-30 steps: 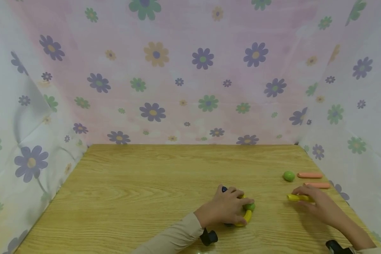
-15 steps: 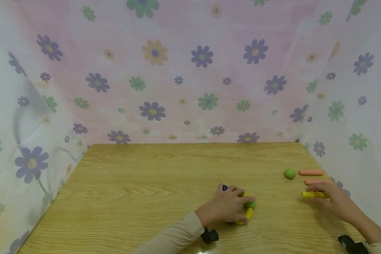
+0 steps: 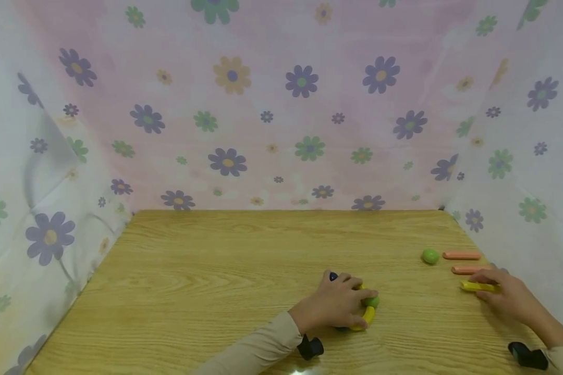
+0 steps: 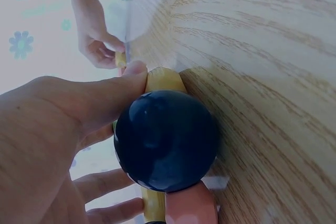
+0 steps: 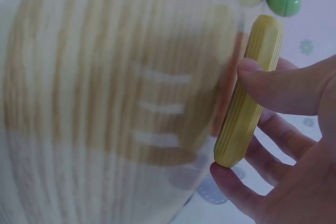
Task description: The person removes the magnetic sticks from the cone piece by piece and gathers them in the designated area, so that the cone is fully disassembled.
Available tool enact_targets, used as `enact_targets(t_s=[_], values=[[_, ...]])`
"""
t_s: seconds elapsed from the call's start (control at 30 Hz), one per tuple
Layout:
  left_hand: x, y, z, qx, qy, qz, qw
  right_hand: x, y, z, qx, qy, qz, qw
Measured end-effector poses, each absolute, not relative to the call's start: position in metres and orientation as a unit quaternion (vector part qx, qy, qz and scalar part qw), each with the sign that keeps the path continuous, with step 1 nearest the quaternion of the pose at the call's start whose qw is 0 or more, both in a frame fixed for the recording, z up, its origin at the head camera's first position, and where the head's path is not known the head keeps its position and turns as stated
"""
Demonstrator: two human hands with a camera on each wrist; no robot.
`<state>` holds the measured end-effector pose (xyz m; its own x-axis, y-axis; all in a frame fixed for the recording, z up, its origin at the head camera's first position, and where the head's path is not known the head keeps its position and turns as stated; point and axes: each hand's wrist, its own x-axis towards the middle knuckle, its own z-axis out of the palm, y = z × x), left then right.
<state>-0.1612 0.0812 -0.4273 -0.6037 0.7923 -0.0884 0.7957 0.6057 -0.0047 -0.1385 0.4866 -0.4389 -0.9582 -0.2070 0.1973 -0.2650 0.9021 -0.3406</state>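
Note:
My left hand (image 3: 354,299) rests on the wooden table (image 3: 225,271) and grips a small ball-and-stick piece. That piece is a dark blue ball (image 4: 165,140) joined to a yellow stick (image 4: 163,80), with a green ball (image 3: 370,301) at its right side. In the left wrist view my thumb presses the yellow stick beside the blue ball. My right hand (image 3: 490,287) pinches a ribbed yellow stick (image 5: 249,93) between thumb and fingers, low over the table's right edge. It is just in front of two pink sticks (image 3: 461,255) (image 3: 468,269).
A loose green ball (image 3: 430,255) lies left of the far pink stick. Flowered cloth walls (image 3: 281,104) close in the table at the back, left and right. A black wrist camera sits on each forearm.
My right hand has carried the yellow stick to the right, from mid-table toward the pink sticks at the right edge. The left hand and its piece have stayed put.

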Motion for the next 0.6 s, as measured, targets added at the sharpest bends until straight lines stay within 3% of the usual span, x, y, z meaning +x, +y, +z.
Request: enact_targets(t_s=[0.6], values=[[-0.1614,0.0803,-0.4267,0.446,0.894,-0.012,0.040,-0.1475,0.4967,-0.4385,0.053,-0.979,0.194,0.022]])
